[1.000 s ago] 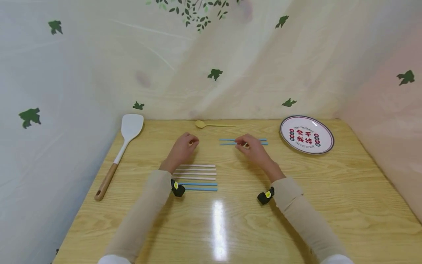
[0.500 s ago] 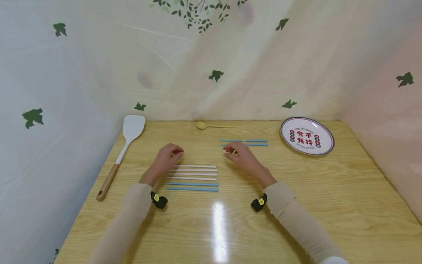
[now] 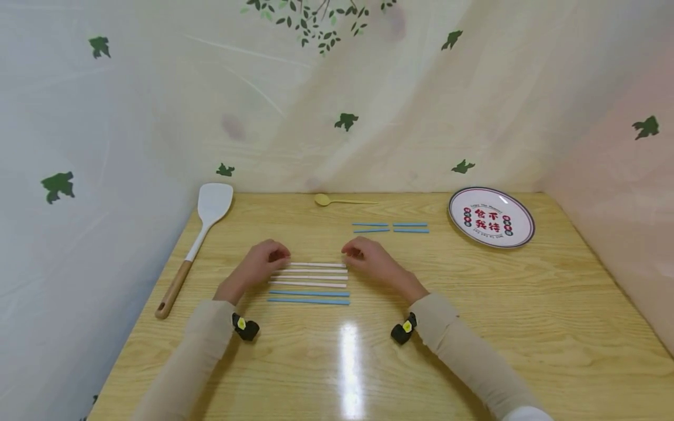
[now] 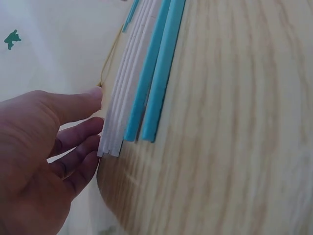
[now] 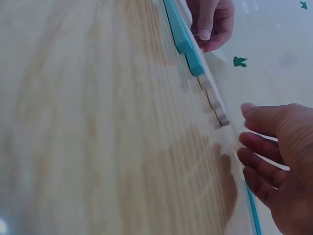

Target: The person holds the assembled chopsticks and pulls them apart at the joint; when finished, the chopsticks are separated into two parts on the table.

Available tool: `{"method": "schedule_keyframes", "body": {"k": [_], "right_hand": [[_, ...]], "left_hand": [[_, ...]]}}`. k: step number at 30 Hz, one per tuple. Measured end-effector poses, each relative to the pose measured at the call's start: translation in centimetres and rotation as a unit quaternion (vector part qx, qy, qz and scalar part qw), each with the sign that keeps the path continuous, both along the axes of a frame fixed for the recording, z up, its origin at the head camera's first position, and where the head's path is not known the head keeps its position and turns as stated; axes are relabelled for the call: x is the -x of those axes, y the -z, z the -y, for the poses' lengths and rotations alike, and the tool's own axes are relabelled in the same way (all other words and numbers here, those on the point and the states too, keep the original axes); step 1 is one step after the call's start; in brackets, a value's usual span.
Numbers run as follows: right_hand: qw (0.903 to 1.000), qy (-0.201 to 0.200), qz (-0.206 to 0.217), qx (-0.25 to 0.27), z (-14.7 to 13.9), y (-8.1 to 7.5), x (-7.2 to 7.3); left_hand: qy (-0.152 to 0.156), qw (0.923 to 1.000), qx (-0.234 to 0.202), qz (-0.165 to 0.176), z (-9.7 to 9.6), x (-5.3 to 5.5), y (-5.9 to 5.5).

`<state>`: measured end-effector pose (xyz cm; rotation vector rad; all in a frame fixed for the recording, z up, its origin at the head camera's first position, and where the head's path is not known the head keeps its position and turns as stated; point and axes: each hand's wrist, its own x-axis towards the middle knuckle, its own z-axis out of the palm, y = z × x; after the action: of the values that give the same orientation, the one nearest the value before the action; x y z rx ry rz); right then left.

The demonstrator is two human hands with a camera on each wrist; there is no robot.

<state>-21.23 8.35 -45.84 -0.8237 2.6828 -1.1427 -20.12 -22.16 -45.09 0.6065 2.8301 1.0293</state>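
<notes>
Several white chopsticks point(image 3: 316, 271) lie side by side across the table, with two blue chopsticks point(image 3: 308, 301) in front of them. My left hand point(image 3: 255, 263) is at the left end of the white row, thumb and fingers apart beside the stick ends in the left wrist view. At the right end of the farthest white chopstick point(image 3: 318, 265) is my right hand point(image 3: 372, 258). Its thumb point(image 5: 264, 117) and fingers are bent, with nothing between them in the right wrist view. Farther back lie short blue sticks point(image 3: 411, 230), in two pairs end to end with a small gap.
A white spatula point(image 3: 213, 202) with a wooden handle lies at the left. Along the back edge rests a yellow spoon point(image 3: 322, 200). The patterned oval plate point(image 3: 492, 240) stands at the back right. Cloth walls point(image 3: 284, 134) enclose the table point(image 3: 500, 310).
Both hands have come back toward me from the rear of the table to the ends of the white row. The short blue sticks, earlier partly covered by my right hand, are now uncovered.
</notes>
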Motion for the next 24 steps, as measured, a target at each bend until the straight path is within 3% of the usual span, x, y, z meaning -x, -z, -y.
{"method": "schedule_keyframes", "body": {"k": [7,18,24], "right_hand": [[0.9983,-0.009,-0.014,-0.055,0.66,0.09,0.0],[0.9967,-0.021,-0.032,-0.072,0.97,-0.37,-0.09],[0.9983,0.006,-0.02,-0.054,0.72,-0.5,-0.28]], "left_hand": [[0.013,0.9998,0.013,0.005,-0.54,-0.06,-0.12],[0.012,0.9996,0.023,-0.012,-0.63,0.44,0.48],[0.013,0.9998,0.015,-0.002,-0.87,0.31,-0.23]]}}
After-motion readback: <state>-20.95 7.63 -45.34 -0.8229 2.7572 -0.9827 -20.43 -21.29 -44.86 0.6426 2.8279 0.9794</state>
